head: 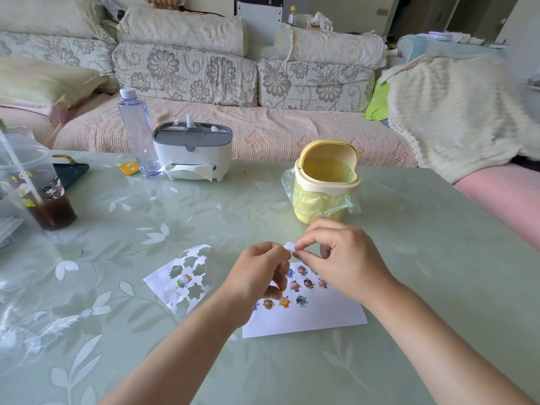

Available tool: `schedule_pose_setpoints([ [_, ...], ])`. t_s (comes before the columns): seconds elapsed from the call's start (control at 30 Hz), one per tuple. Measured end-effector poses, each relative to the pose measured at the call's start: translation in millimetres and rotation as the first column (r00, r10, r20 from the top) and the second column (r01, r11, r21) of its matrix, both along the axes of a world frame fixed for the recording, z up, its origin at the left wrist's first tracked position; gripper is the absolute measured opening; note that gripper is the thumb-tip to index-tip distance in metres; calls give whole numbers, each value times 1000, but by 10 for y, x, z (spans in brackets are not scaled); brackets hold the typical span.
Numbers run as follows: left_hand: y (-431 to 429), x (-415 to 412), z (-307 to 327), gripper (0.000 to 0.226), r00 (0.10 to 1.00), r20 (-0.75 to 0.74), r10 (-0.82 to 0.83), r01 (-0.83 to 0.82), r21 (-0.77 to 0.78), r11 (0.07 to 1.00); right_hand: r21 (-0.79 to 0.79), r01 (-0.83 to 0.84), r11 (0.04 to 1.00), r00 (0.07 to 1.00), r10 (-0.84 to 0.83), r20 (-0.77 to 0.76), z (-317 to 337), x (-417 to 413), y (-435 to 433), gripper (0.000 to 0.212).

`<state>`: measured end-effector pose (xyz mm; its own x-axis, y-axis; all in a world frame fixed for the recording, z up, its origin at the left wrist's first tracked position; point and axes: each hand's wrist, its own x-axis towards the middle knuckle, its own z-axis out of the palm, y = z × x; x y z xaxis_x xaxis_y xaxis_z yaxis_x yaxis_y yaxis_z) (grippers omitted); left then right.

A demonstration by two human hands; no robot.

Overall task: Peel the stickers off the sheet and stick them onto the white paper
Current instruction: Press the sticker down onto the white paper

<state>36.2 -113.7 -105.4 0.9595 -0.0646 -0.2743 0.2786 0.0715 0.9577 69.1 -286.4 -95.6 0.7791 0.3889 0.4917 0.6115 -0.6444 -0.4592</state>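
The white paper lies on the table in front of me, with several small cartoon stickers stuck on its upper part. To its left lies the sticker sheet, mostly cut-out holes, with one colourful sticker left on it. Above the paper, my left hand and my right hand both pinch one small white flower-shaped sticker piece between their fingertips. My hands cover part of the paper.
A yellow mini bin with a plastic liner stands just behind my hands. Further back stand a tissue box and a clear bottle. At the left are a cup of dark drink and clear plastic wrap. A sofa runs behind the table.
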Motion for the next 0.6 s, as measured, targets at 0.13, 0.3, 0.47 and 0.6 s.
schedule_pose_setpoints([
  [0.13,-23,-8,3,24,999,-45,-31,29,-58,998,-26,4,1000,1000,-4,5,-31,5,-50,15],
  [0.3,-58,2,15,21,987,-135,-93,71,-158,985,-42,0,999,996,4,92,-54,6,-82,10],
  [0.47,-107,2,-37,33,979,-150,-140,105,-219,970,61,163,985,953,-141,-267,-77,-18,-188,12],
  [0.6,-117,-16,-289,13,961,255,-111,-22,470,882,75,279,957,597,-112,-794,-165,-79,-355,17],
])
